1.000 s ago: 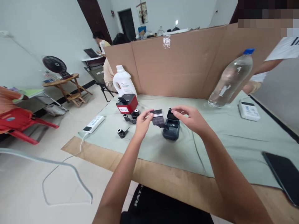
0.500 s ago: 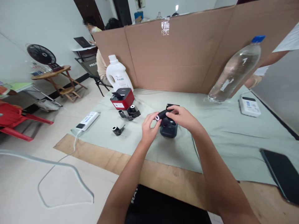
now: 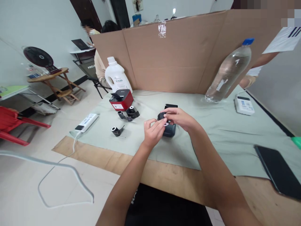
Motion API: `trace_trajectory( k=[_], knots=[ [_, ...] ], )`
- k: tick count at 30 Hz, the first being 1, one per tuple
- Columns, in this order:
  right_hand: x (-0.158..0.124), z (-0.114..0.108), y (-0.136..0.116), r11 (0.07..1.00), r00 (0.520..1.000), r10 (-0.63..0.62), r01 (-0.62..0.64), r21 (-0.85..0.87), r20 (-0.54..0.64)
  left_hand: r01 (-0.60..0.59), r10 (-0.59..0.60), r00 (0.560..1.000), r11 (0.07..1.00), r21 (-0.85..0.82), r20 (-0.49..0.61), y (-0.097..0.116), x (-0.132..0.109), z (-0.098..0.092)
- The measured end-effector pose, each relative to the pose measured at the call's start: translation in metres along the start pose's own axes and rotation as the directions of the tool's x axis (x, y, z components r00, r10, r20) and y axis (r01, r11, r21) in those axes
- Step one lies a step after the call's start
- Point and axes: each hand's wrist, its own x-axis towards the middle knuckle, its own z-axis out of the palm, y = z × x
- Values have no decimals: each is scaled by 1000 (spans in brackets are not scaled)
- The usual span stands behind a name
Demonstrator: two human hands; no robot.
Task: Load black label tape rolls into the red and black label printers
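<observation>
Both hands meet around a small black roll (image 3: pixel 161 115) with a pale core end, just above a dark box-like device (image 3: pixel 170 131). My left hand (image 3: pixel 153 131) has its fingertips pressed against the roll's near side. From the right, my right hand (image 3: pixel 180 118) pinches the roll with thumb and fingers. A black raised flap (image 3: pixel 171 106) shows behind the right hand; most of the device's top is hidden by my fingers. To the left, a loose black roll (image 3: pixel 117 130) lies on the cloth, with two more black rolls (image 3: pixel 132 111) further back.
A red-and-black box (image 3: pixel 125 100) stands before a white jug (image 3: pixel 117 75). A cardboard screen (image 3: pixel 164 59) closes off the back, with a water bottle (image 3: pixel 227 77) leaning against it. White power banks (image 3: pixel 87 123) sit left and far right; a phone (image 3: pixel 278 169) lies near right.
The roll has turned in my hands, its pale end swinging from the left toward me and the right. My left fingers moved rightward over it. The whole view shifted slightly.
</observation>
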Motion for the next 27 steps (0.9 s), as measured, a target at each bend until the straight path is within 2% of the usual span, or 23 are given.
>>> trace_trajectory(
  k=[4, 7, 12, 15, 18, 27],
  knots=[
    [2, -5, 5, 997, 998, 57, -56, 59, -13, -19, 20, 1000, 1000, 15, -11, 8, 7, -2],
    [2, -8, 8, 998, 995, 69, -70, -9, -70, 48, -48, 999, 999, 5, 3, 12, 12, -1],
    [5, -5, 13, 996, 999, 22, -25, -84, -38, 180, -180, 984, 984, 4, -5, 14, 8, 6],
    [8, -5, 16, 975, 997, -40, 26, -223, -61, 241, -240, 969, 971, 6, -59, 14, 7, 8],
    [8, -7, 17, 950, 996, -67, 45, -310, -61, 296, -298, 952, 954, -37, -63, 14, 7, 7],
    [3, -16, 11, 951, 998, 4, -26, -309, -70, 454, -474, 879, 865, -213, -52, 17, 9, 6]
  ],
)
